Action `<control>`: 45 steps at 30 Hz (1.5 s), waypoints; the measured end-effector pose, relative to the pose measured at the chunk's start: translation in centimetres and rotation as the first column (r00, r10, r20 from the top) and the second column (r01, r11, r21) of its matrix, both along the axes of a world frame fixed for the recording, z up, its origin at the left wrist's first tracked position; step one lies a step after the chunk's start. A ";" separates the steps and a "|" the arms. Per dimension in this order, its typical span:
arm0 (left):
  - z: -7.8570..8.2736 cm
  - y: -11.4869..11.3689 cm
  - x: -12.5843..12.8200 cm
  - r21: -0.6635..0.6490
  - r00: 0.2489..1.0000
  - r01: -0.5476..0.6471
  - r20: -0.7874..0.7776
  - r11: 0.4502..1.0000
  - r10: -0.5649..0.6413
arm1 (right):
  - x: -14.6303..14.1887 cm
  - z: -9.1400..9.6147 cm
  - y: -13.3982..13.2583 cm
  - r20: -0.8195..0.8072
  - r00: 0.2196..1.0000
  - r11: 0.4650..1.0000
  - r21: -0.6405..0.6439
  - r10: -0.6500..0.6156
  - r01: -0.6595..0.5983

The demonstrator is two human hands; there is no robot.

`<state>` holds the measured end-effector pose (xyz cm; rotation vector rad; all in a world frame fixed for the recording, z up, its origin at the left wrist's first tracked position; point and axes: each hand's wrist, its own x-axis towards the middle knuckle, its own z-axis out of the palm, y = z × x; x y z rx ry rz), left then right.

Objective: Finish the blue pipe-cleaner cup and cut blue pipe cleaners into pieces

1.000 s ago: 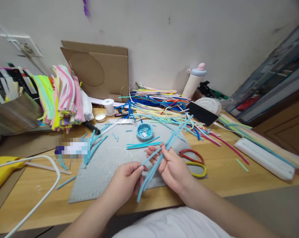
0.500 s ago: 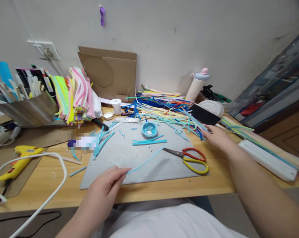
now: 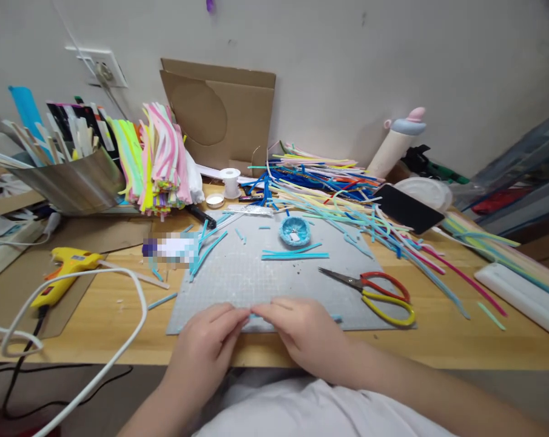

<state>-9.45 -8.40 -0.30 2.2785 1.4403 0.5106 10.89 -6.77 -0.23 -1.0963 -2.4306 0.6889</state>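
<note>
1. Head view, hands: the left hand (image 3: 210,332) is nearly closed, thumb and fingertips pinching a light-blue pipe cleaner (image 3: 256,315) at the near edge of the grey cutting mat (image 3: 219,285). The right hand (image 3: 304,331) meets it, fingers curled over the strip; its thumb is hidden, so how firmly it grips I cannot tell.
2. Head view, done: a small fuzzy blue bowl (image 3: 295,245) stands formed on the mat's far part, with cut blue strips (image 3: 295,255) lying just nearer.
3. Head view, remaining: those strips are loose, and the pinched one seems barely worked, though mostly covered. Scissors (image 3: 363,283) lie untouched to the right; uncut pipe cleaners (image 3: 319,193) heap the worktop's (image 3: 442,346) far side.
</note>
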 end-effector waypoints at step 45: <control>-8.2 -5.1 -7.5 0.596 0.870 -0.468 0.183 0.652 0.458 | -8.6 -1.1 1.6 0.030 0.973 0.954 -0.205 0.228 -0.217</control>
